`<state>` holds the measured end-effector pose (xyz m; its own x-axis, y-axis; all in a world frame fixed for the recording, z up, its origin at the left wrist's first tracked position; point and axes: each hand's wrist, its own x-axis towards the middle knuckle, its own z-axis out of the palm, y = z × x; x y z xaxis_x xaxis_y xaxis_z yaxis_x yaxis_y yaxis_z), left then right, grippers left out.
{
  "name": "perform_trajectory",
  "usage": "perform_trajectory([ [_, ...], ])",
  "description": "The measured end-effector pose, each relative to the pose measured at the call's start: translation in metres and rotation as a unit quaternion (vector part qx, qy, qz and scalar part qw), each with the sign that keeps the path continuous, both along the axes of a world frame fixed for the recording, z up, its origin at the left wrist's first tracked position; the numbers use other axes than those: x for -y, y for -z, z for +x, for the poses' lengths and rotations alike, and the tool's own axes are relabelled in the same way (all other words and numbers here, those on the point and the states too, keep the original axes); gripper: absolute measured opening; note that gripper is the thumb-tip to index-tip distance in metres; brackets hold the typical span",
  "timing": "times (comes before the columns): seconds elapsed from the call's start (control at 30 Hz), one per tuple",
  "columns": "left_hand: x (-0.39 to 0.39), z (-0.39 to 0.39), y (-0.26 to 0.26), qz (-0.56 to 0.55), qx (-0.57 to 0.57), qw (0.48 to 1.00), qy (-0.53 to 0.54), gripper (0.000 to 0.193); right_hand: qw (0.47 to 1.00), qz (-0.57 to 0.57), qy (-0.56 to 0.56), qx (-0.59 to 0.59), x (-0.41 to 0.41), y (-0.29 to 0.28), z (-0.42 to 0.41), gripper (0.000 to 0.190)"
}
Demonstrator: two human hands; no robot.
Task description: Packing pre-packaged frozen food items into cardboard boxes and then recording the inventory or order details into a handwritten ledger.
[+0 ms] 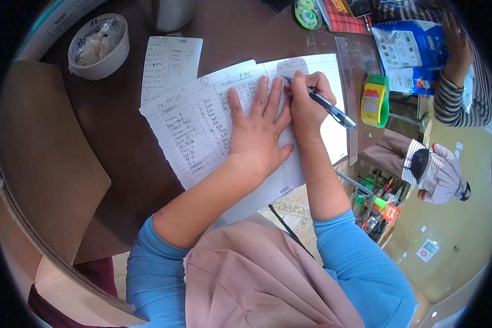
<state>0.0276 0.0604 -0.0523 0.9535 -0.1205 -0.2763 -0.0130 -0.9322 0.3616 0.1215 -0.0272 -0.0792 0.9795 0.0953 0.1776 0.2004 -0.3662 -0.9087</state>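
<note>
My right hand (310,102) grips a dark ballpoint pen (332,109), its tip at the upper part of a lined sheet (328,69) that bears a little writing. Flat and with spread fingers, my left hand (257,127) presses on a sheet covered in handwritten lists (188,123), just left of the right hand. The written sheet partly lies over the other one. Above and to its left is a smaller handwritten slip (176,61), its lower end meeting the large sheet. A clear ruler (348,98) lies along the right side of the papers.
A white tub (119,49) and cardboard (53,160) are at the left. Toward the right sit a yellow-green tape dispenser (373,100), a blue package (410,57) by another person's hand (459,49), and a red plaid book (344,20). Another person (438,172) stands beyond the table.
</note>
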Motion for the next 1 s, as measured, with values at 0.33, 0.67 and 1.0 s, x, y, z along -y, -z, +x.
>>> perform_trajectory([
  [0.33, 0.0, 0.0, 0.001, -0.001, 0.005, 1.0, -0.003, 0.077, 1.0, -0.008, 0.014, 0.001, -0.002, -0.003, -0.001, 0.024],
  [0.67, 0.0, -0.001, 0.002, -0.015, 0.013, 1.0, -0.008, 0.077, 0.999, 0.013, 0.041, -0.018, -0.006, -0.006, -0.003, 0.024],
  [1.0, 0.0, 0.0, 0.001, -0.009, 0.008, 1.0, -0.006, 0.075, 0.998, -0.046, 0.013, 0.026, 0.002, -0.001, 0.0, 0.025],
])
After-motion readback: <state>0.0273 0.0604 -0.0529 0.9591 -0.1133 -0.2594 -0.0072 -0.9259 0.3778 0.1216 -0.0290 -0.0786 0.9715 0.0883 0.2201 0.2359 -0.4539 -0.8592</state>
